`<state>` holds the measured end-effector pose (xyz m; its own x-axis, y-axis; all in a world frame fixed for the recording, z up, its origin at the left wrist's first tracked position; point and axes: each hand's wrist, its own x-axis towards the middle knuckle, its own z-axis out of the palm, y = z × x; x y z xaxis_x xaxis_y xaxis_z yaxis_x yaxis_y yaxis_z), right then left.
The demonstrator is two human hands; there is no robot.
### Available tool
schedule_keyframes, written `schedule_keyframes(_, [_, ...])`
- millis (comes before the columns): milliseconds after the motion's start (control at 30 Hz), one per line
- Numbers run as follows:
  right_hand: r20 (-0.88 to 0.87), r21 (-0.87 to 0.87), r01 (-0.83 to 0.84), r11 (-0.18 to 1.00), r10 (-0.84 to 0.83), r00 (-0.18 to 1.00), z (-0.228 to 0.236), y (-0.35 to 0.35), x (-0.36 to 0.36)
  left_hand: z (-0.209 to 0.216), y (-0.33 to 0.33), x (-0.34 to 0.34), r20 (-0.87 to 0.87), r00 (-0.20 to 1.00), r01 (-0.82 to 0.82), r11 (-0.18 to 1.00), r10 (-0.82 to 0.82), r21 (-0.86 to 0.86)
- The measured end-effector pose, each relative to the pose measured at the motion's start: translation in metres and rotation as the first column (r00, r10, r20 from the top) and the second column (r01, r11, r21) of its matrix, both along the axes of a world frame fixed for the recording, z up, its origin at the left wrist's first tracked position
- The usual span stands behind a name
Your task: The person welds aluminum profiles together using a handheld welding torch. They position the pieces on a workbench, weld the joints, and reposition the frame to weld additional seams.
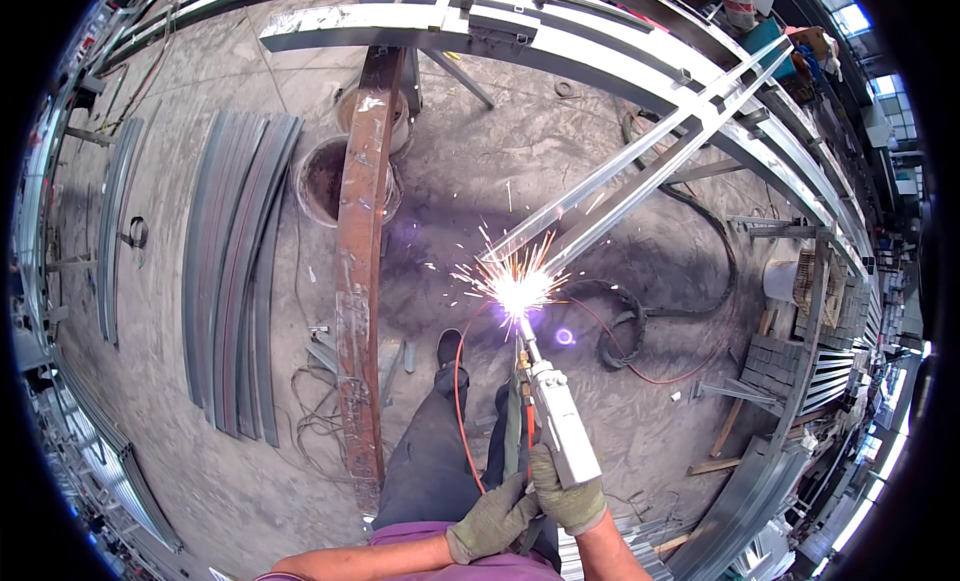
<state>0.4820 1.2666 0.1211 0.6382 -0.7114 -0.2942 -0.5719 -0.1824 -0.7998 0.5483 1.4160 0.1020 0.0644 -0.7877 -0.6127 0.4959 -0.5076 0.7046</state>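
My right hand (568, 493), in a grey-green work glove, is closed around a white welding gun (562, 421) with a narrow metal nozzle. A bright burst of sparks (520, 289) covers the nozzle's tip and the near end of a pair of long, shiny metal profiles (625, 206). The exact contact point is lost in the glare. My left hand (492, 521), gloved alike, is closed low beside the right one, against the hose and cable below the gun; what its fingers grip is hidden. A thin red hose (461, 401) loops by the gun.
A rusty steel beam (362, 241) stands to the left, with round drums (322, 181) behind it. Long grey metal strips (235, 271) lie on the floor further left. A dark thick hose (690, 306) curls at the right. Shiny rails (600, 56) cross the far side.
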Motion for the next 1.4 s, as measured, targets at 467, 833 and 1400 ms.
schedule_keyframes(467, [0.01, 0.209, 0.169, 0.963, -0.175, 0.985, 0.009, -0.005, -0.025, -0.017, -0.002, -0.024, -0.112, 0.988, 0.1, 0.995, -0.103, -0.03])
schedule_keyframes(833, [0.046, 0.01, 0.126, 0.992, -0.127, 0.991, -0.009, -0.023, -0.066, 0.002, -0.126, 0.139, 0.872, 0.489, 0.291, 0.946, -0.021, -0.141])
schedule_keyframes(1400, [0.22, -0.15, 0.258, 0.954, -0.223, 0.95, -0.04, -0.018, -0.122, -0.062, -0.295, 0.212, 0.836, 0.079, 0.356, 0.798, -0.543, 0.486])
